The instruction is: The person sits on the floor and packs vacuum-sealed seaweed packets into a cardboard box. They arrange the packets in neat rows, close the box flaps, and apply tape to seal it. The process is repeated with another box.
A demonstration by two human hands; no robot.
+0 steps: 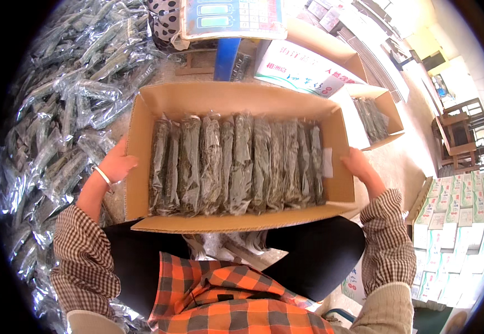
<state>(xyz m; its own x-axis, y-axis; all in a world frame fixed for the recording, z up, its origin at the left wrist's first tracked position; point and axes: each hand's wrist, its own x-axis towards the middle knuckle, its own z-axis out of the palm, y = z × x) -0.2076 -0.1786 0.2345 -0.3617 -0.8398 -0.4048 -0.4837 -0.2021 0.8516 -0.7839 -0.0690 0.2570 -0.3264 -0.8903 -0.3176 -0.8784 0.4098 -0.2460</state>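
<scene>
A cardboard box [242, 98] with raised flaps is held over my lap. Inside it, several dark, dried plant-like bundles [242, 167] in clear plastic sleeves stand side by side in a row. My left hand [119, 162], with a pale bangle at the wrist, grips the left wall, its fingers partly hidden behind the cardboard. On the opposite end my right hand [356, 163] holds the right wall, near a small white paper [328, 163] inside.
A heap of plastic-wrapped bundles [66, 108] covers the left side. Ahead stands a digital scale [233, 18] on a blue post. Beyond it are a printed white carton [300, 69] and a smaller open box [394, 121]. Stacked small cartons [455, 234] are at right.
</scene>
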